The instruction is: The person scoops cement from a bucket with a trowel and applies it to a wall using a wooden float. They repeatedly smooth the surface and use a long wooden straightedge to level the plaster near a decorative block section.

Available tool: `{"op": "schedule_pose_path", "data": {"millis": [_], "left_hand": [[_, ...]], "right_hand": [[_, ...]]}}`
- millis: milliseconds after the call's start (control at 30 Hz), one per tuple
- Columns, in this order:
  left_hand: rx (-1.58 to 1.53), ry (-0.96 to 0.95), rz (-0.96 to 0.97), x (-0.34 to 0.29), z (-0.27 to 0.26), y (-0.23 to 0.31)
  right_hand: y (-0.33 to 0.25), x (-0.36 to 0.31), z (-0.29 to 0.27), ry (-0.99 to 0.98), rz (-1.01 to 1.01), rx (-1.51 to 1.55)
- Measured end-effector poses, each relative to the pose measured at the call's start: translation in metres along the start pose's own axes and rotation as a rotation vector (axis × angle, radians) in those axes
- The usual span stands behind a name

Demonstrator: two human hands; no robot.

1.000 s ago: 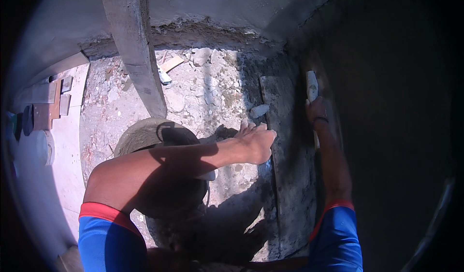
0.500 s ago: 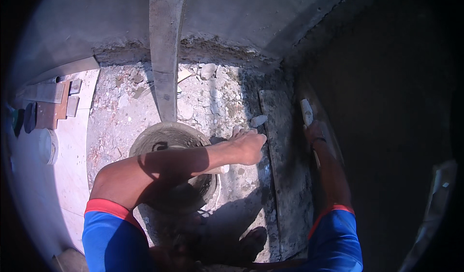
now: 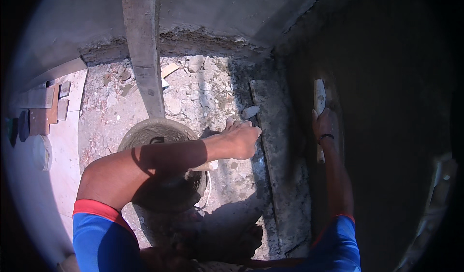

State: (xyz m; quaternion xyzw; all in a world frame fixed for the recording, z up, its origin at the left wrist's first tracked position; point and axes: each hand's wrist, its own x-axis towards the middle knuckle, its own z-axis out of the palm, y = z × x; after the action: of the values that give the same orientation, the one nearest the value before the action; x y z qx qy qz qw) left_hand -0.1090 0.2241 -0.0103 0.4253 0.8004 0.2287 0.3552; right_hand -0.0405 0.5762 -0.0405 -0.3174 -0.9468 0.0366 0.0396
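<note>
My right hand is wrapped round the pale handle of a long plastering float, which lies against the dark wall on the right. A dark band circles that wrist. My left arm reaches across a round bucket with wet grey mortar on its inside. Beyond the bucket's right side, my left hand is closed with curled fingers; whatever it may hold is hidden. Below that forearm, the pale end of a tool handle sticks out over the bucket rim.
A curved-looking plank leans down toward the bucket's far rim. Along the right wall's foot lies a long board, with a stone at its edge. Rubble covers the floor. At left, tile pieces and a round container rest on pale tiles.
My right hand has slid the float to the right and farther up along the dark wall. My left hand keeps its closed shape beside the bucket. The whole view has shifted slightly.
</note>
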Motion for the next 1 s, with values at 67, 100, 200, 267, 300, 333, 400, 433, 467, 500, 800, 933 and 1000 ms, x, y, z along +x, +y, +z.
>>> {"op": "schedule_pose_path", "data": {"millis": [67, 100, 200, 267, 300, 333, 400, 433, 467, 500, 800, 933, 1000], "left_hand": [[-0.01, 0.054, 0.031, 0.002, 0.009, 0.0], [-0.015, 0.033, 0.02, 0.005, 0.011, 0.0], [-0.031, -0.009, -0.013, 0.007, 0.013, -0.001], [-0.04, 0.005, -0.018, 0.004, 0.012, -0.001], [-0.048, 0.0, -0.011, 0.004, 0.016, -0.004], [-0.054, -0.004, -0.005, 0.005, 0.022, -0.007], [-0.079, 0.019, 0.019, 0.003, 0.021, -0.004], [-0.099, 0.033, 0.027, -0.001, 0.02, -0.001], [-0.122, 0.048, 0.049, -0.003, 0.018, 0.004], [-0.117, 0.043, 0.046, -0.004, 0.015, 0.008], [-0.01, -0.015, 0.045, -0.03, 0.0, 0.009], [-0.018, -0.022, 0.036, -0.023, 0.002, 0.002], [-0.025, -0.024, 0.042, -0.016, 0.004, 0.003]], "right_hand": [[-0.018, 0.022, 0.017, -0.053, 0.025, -0.045], [-0.021, 0.029, 0.027, -0.081, 0.039, -0.071], [-0.018, 0.028, 0.057, -0.122, 0.046, -0.081], [-0.015, 0.023, 0.071, -0.106, 0.04, -0.092], [-0.013, 0.019, 0.074, -0.097, 0.037, -0.099], [-0.011, 0.013, 0.077, -0.133, 0.048, -0.083], [-0.006, 0.011, 0.068, -0.175, 0.063, -0.058], [0.0, 0.005, 0.069, -0.177, 0.067, -0.072], [0.012, -0.004, 0.068, -0.171, 0.077, -0.096], [0.02, -0.012, 0.064, -0.165, 0.079, -0.117], [0.088, -0.136, 0.001, -0.227, 0.131, -0.223], [0.075, -0.13, -0.007, -0.081, 0.128, -0.113], [0.059, -0.104, 0.001, -0.042, 0.096, -0.115]]}}
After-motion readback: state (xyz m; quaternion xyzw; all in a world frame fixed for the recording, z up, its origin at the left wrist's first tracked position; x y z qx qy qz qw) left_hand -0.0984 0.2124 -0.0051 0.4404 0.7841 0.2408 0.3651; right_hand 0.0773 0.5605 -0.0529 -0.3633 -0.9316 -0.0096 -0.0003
